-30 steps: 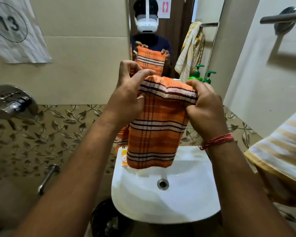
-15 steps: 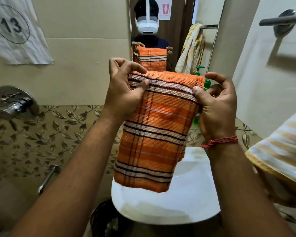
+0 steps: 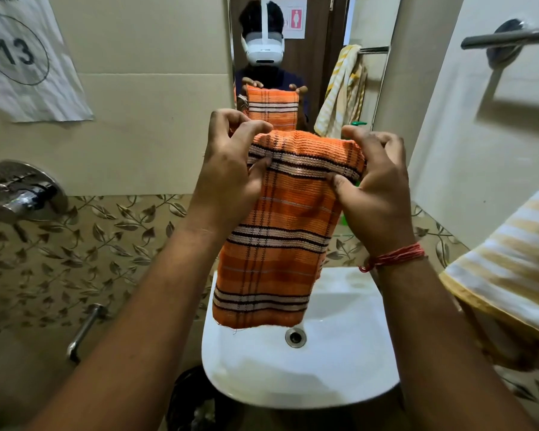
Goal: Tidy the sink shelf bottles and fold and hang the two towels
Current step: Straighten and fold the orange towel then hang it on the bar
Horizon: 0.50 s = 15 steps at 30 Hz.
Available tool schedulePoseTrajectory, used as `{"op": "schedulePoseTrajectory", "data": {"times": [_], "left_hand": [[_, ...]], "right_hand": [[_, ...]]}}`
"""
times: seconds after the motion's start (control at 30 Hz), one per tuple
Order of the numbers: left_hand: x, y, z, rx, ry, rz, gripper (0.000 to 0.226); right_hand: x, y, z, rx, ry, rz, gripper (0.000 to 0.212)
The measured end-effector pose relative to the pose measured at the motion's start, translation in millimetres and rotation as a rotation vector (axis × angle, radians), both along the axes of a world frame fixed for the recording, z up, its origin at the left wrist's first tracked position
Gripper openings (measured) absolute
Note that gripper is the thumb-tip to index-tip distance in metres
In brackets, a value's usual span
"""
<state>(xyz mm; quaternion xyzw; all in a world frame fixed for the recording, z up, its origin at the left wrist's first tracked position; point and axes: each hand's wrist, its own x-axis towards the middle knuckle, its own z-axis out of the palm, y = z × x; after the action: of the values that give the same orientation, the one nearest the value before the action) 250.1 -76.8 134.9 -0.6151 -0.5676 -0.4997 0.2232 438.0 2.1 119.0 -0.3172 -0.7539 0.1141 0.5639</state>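
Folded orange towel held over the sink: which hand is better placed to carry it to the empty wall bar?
Likely the right hand. It already pinches the orange striped towel, and the bare metal wall bar is mounted up on its side; the left hand would need to cross over.

Coarse, ribbed orange striped cloth towel (image 3: 280, 231); glossy white ceramic sink (image 3: 339, 368); polished chrome metal wall tap (image 3: 22, 194) was mirror-bright.
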Motion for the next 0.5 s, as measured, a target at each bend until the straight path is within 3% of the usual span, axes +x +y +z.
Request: {"op": "schedulePoseTrajectory", "data": {"times": [0.2,0.37,0.43,0.5], "left_hand": [[-2.4,0.5,-8.5,-0.052,0.075,0.108,0.044],[-6.3,-1.1,-15.4,-0.085,0.106,0.216,0.029],[-9.9,-1.5,-17.6,-0.107,0.076,0.306,0.023],[-13.4,-1.4,-17.9,-0.153,-0.104,0.200,0.021]], "right_hand": [[-3.3,-1.4,2.3,0.096,-0.082,-0.063,0.058],[-4.9,1.3,1.3,0.105,-0.189,-0.124,0.040],[-4.7,0.3,0.7,0.025,-0.157,-0.079,0.038],[-4.0,-0.5,2.4,-0.093,-0.018,0.099,0.033]]}}
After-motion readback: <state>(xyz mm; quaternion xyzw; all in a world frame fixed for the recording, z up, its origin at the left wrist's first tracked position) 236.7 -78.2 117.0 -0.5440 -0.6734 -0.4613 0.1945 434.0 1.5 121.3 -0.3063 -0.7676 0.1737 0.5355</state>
